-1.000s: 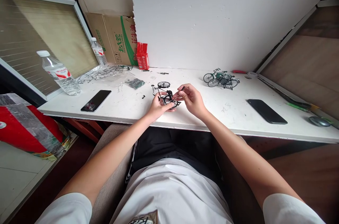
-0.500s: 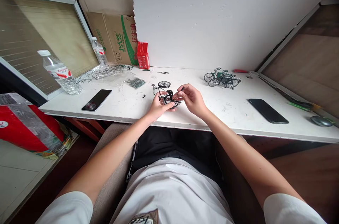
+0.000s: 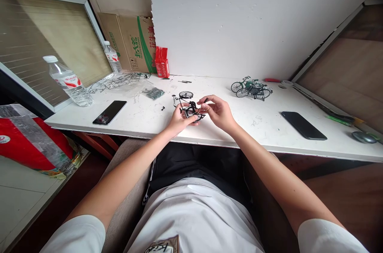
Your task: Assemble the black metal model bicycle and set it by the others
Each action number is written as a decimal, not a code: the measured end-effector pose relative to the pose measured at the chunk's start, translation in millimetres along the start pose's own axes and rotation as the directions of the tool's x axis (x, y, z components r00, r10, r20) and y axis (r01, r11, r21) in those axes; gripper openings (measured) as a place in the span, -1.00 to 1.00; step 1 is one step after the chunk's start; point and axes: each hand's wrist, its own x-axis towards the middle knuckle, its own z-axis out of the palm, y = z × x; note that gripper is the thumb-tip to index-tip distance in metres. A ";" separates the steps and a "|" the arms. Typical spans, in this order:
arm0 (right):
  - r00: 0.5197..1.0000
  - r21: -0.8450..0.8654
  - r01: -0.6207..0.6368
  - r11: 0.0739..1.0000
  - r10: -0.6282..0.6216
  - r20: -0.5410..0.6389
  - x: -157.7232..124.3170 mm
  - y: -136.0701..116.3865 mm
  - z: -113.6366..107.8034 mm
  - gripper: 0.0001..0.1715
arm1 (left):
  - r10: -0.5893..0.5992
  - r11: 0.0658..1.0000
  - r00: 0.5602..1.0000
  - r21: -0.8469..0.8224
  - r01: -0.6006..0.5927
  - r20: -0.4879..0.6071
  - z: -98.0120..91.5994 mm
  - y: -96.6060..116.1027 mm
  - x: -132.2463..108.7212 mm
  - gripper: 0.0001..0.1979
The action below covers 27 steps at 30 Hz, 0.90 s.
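Observation:
A small black model bicycle point(image 3: 188, 106) is held just above the white table point(image 3: 143, 119), near its front edge. My left hand point(image 3: 178, 119) grips it from below and the left, fingers closed on the frame by the rear wheel. My right hand point(image 3: 218, 112) is at the bicycle's right side, thumb and fingers pinched on a thin dark part point(image 3: 205, 101) that touches the frame. The front wheel point(image 3: 186, 95) points away from me.
Two finished model bicycles point(image 3: 251, 88) stand at the back right. A black phone point(image 3: 109, 112) lies at the left, another phone point(image 3: 303, 125) at the right. Water bottles point(image 3: 67, 82), plastic part frames point(image 3: 121, 80), a red box point(image 3: 161, 63), a cardboard box point(image 3: 131, 43) and a mouse point(image 3: 362, 137) are around.
Both hands stay on the model bicycle; my right hand's fingers have shifted slightly lower on the thin part. The view has barely drifted.

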 end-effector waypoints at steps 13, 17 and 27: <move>0.988 0.043 0.057 0.997 -0.051 -0.143 -4.1 0.0 7.2 -0.53 | -0.001 1.000 1.000 -0.001 0.001 -0.026 4.0 -0.3 0.8 -0.22; 0.983 0.046 0.043 0.998 -0.034 -0.178 -3.1 -2.0 6.0 -0.53 | 0.012 1.000 0.999 0.006 -0.012 -0.033 3.6 -2.4 1.5 -0.23; 0.975 -0.009 0.014 1.000 -0.016 -0.221 -1.6 1.0 2.1 -0.50 | 0.001 0.999 1.000 0.043 0.000 -0.024 2.7 -4.4 2.5 -0.21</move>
